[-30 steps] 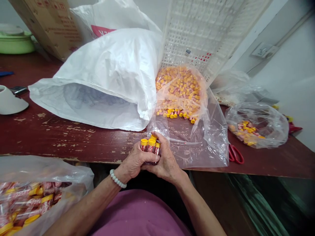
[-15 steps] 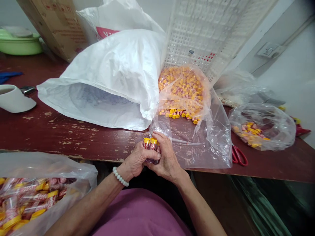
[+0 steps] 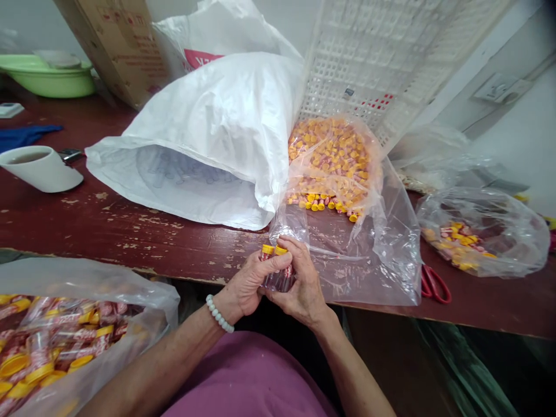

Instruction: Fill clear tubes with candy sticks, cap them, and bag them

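Note:
Close together at the table's front edge, both my hands are closed round a few small clear tubes with yellow caps and red-and-white labels. My left hand, with a pale bead bracelet at the wrist, lays its thumb across the tubes just under the caps. My right hand wraps them from the right, fingers over the far side and thumb beneath. The fingers hide part of the tubes. Just beyond lies a clear plastic bag, with many tiny yellow-capped pieces heaped inside its far end.
An open white sack lies left of the heap; a white plastic crate leans behind. At lower left, a bag holds more capped tubes. Red scissors and a smaller bag sit right, a white cup left.
The whole view has shifted slightly, so things on the table appear further right. My left thumb has moved up across the tubes, nearer the caps. Both hands stay on the tubes.

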The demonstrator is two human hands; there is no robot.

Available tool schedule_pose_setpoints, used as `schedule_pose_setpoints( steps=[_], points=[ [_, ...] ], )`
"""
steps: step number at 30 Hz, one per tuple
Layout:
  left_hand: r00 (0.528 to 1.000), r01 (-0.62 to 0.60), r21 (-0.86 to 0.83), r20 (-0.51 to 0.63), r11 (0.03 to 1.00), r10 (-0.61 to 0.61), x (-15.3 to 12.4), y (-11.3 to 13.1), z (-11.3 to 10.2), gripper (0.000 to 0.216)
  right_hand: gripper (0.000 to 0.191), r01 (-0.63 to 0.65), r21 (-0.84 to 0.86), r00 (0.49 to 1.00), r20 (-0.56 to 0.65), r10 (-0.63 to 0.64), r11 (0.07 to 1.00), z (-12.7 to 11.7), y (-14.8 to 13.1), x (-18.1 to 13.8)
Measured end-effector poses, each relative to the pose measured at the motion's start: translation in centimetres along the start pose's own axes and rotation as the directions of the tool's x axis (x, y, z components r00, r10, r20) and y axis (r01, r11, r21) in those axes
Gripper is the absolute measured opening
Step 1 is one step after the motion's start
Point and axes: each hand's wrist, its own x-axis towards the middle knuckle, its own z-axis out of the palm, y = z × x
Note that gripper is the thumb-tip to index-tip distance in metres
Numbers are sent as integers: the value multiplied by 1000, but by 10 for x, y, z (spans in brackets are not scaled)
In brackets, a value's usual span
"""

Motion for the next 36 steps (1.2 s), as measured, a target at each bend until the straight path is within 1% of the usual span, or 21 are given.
schedule_pose_setpoints(
  steps=[2,5,8,13,18,21,25,33,36],
  points=[
    [999,10,-41,-34,999,-12,1,-2,-1,26,79,-2,4,999,36,2,1000,1,1,-2],
    [998,-14,-47,-66,999,11,1,-4,-2,24,84,11,3,998,61,-11,1000,2,2,-4],
    [998,-31,-61,-51,998,28,0,-3,-2,22,81,20,0,999,34,-20,1000,0,1,-3],
    [999,4,-174,-48,985,-12,-3,1,0,22,76,41,2,999,-10,-41,999,-1,-5,0],
    [999,-49,-108,-5,993,49,-8,2,-2,23,76,47,19,998,-32,-46,999,-2,-11,0],
    [998,-59,-79,3,995,59,-12,3,-2,22,77,47,39,998,-51,-45,998,-4,-13,0],
    [999,-49,-101,-2,994,49,-15,4,-2,19,76,53,46,997,-53,-51,998,-4,-16,0],
    [999,-31,-129,22,991,34,-15,4,-2,17,77,39,63,999,-31,-37,997,-4,-16,-1],
    [999,-16,-150,29,989,21,-14,4,-2,17,81,35,42,999,-36,-34,998,-1,-17,-3]
  ],
)
